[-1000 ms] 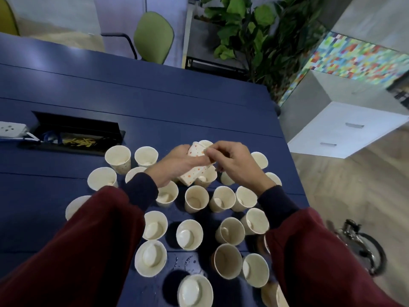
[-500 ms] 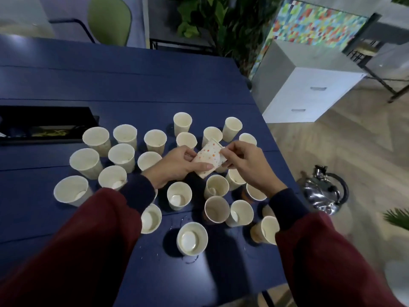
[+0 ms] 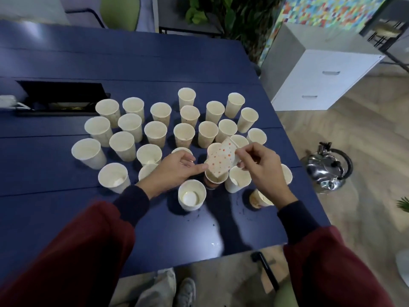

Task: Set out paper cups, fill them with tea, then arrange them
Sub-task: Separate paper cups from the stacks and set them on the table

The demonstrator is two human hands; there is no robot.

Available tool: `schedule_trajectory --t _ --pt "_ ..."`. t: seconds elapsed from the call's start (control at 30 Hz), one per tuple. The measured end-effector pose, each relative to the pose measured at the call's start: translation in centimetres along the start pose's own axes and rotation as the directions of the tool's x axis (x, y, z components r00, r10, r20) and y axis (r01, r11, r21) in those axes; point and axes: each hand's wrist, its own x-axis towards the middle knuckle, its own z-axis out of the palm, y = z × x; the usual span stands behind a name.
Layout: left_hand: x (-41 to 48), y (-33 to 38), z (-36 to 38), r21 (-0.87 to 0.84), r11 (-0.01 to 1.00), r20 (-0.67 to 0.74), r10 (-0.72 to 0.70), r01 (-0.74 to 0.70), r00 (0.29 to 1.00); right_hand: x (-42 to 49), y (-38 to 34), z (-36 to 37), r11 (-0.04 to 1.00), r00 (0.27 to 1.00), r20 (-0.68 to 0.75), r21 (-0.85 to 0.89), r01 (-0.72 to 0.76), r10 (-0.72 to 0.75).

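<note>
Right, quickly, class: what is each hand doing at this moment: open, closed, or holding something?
Left hand: pinches the left edge of the tilted dotted paper cup.
Right hand: pinches the same cup's right edge.

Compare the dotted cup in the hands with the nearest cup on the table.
The dotted cup is tilted and lifted, held between the left hand and right hand; the nearest cup stands upright, untouched. The dotted cup shows its orange-spotted side; the nearest cup shows its pale inside. Both are paper cups.
</note>
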Motion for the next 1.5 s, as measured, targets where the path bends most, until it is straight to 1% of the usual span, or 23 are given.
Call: schedule_trajectory --t 0.13,0.23,0.3,0.4,0.5,0.63,0.73,0.83,0.93,1.0,1.07,1.1,1.17,1.23,1.3,1.4,1.5 --pt "-3.4 -2.2 2.0 0.077 0.996 -0.007 0.053 -0.052 0.999 -3.5 2.0 -0.3 1.000 0.999 -0.038 -0.010 0.005 -0.005" --pt "-5.0 -4.0 3.1 0.207 0.971 -0.039 0.130 -0.119 0.991 -5.8 2.8 -0.4 0.998 0.998 -0.052 -0.060 0.033 -0.037" --pt "-5.5 -5.1 3.7 0.197 0.965 -0.066 0.189 -0.172 0.980 -7.2 3.3 -0.2 0.993 0.997 -0.041 -0.102 0.054 -0.059" --pt "-6.3 -6.4 4.7 0.139 0.968 -0.120 0.225 -0.208 0.967 -8.8 4.6 0.5 0.985 0.997 0.047 -0.161 0.060 -0.053" --pt "-6.5 -7.8 5.8 0.152 0.974 -0.187 0.196 -0.169 0.963 -10.2 6.5 1.4 0.949 0.991 0.131 -0.307 0.067 -0.027" --pt "-5.7 -8.7 6.6 0.128 0.983 -0.267 0.160 -0.130 0.950 -11.1 7.9 2.5 0.888 0.973 0.225 -0.456 0.056 0.054" --pt "-5.1 -8.9 6.7 0.097 0.987 -0.300 0.154 -0.130 0.942 -11.4 8.2 3.2 0.862 0.959 0.272 -0.503 0.067 0.083" --pt "-5.0 -8.9 6.6 0.091 0.986 -0.298 0.160 -0.139 0.941 -11.6 8.1 3.6 0.869 0.973 0.228 -0.489 0.083 0.035" --pt "-5.8 -9.0 6.2 0.060 0.990 -0.281 0.137 -0.125 0.950 -11.4 6.9 4.2 0.876 0.990 0.133 -0.472 0.100 -0.042" --pt "-6.7 -8.9 5.7 0.030 0.995 -0.239 0.095 -0.091 0.966 -11.2 5.2 4.8 0.902 0.991 0.077 -0.412 0.130 -0.107" --pt "-7.5 -8.6 5.0 -0.002 0.998 -0.176 0.069 -0.070 0.982 -10.6 3.4 5.6 0.922 0.984 0.064 -0.342 0.181 -0.169" --pt "-7.9 -8.3 4.6 -0.020 0.997 -0.152 0.068 -0.072 0.986 -10.2 2.6 6.1 0.929 0.979 0.086 -0.310 0.201 -0.183" --pt "-8.7 -7.8 3.8 -0.066 0.994 -0.124 0.082 -0.091 0.989 -9.7 1.0 7.1 0.944 0.967 0.175 -0.241 0.225 -0.185" --pt "-9.5 -7.3 2.8 -0.085 0.990 -0.116 0.104 -0.114 0.988 -9.6 -0.4 8.4 0.959 0.954 0.241 -0.175 0.221 -0.176" --pt "-10.1 -7.4 1.7 -0.077 0.989 -0.122 0.116 -0.126 0.986 -9.7 -1.2 9.4 0.981 0.956 0.258 -0.095 0.168 -0.139" --pt "-10.9 -8.2 -0.1 -0.035 0.992 -0.148 0.111 -0.117 0.983 -9.7 -2.1 10.7 0.998 0.943 0.327 -0.005 0.068 -0.062" --pt "-11.2 -9.0 -1.2 -0.035 0.994 -0.109 0.101 -0.105 0.989 -9.7 -2.7 11.5 0.999 0.925 0.379 0.051 -0.013 -0.007"
